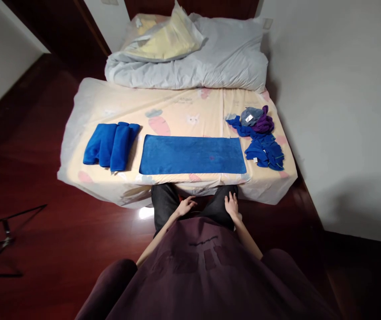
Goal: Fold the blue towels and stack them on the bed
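My left hand (186,206) rests by my left thigh, fingers stretched out and holding nothing. On my right knee lies my right hand (231,205), its fingers spread and also without anything in them. Just beyond both knees, a blue towel (190,155) is spread flat along the near side of the bed. To its left sit several rolled or folded blue towels (110,146), bunched side by side. A crumpled heap of blue cloths (265,151) lies to its right, with a purple cloth (264,122) and a grey cloth (251,115) on top.
The bed (177,104) has a pale sheet printed with carrots and rabbits. A white quilt (230,49) and a yellow pillow (166,42) are piled at its far end. Black tripod legs (6,240) stand on the dark red floor at left. A wall (337,111) borders the right.
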Demonstrator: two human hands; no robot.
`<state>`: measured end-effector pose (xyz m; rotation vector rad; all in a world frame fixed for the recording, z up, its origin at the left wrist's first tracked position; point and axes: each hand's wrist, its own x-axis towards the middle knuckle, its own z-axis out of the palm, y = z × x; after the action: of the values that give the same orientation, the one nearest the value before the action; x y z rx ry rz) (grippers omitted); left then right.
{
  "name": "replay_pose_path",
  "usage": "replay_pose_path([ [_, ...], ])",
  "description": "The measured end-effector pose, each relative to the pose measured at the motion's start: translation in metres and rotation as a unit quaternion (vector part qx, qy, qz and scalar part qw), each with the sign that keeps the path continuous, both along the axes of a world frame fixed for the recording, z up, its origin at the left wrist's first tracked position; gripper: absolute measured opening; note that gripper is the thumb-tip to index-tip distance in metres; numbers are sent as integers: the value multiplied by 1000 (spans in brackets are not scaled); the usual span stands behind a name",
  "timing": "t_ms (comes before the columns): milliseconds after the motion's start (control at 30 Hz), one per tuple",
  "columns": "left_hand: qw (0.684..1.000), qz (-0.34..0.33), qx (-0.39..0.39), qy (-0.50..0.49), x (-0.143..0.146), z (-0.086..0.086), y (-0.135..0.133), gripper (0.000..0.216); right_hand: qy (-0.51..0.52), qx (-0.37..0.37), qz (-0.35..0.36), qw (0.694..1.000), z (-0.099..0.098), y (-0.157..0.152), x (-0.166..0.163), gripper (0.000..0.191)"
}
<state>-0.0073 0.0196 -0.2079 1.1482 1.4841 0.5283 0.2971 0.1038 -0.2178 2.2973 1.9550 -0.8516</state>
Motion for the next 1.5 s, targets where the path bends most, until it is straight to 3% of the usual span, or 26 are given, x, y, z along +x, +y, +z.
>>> replay_pose_path([
  [100,976,138,0,-170,13,11,20,64,3,-2,-1,1000,1,-1,-1,66],
  [267,884,281,-15,-374,32,37,65,56,7,-5,-3,1000,3,-1,-1,66],
  [400,831,341,-44,-437,40,47,96,21,8,-4,-5,1000,3,-2,0,67],
  [567,781,403,-18,-476,41,44,113,15,-8,-3,17,1000,3,-1,3,66],
  [733,766,398,21,-505,42,40,117,25,-34,-42,25,998,8,4,0,68],
  [867,775,403,40,-486,51,39,124,30,-44,-51,24,997,11,6,-3,72],
  [1033,741,461,56,-485,65,40,136,29,-45,-50,28,997,10,5,-1,71],
  [1133,743,482,61,-461,69,42,137,29,-47,-57,30,997,9,5,0,72],
  [1267,756,475,68,-446,66,43,133,30,-53,-64,26,996,10,6,-2,71],
  [1500,742,450,65,-492,62,37,146,37,-38,-51,21,998,13,4,-4,71],
])
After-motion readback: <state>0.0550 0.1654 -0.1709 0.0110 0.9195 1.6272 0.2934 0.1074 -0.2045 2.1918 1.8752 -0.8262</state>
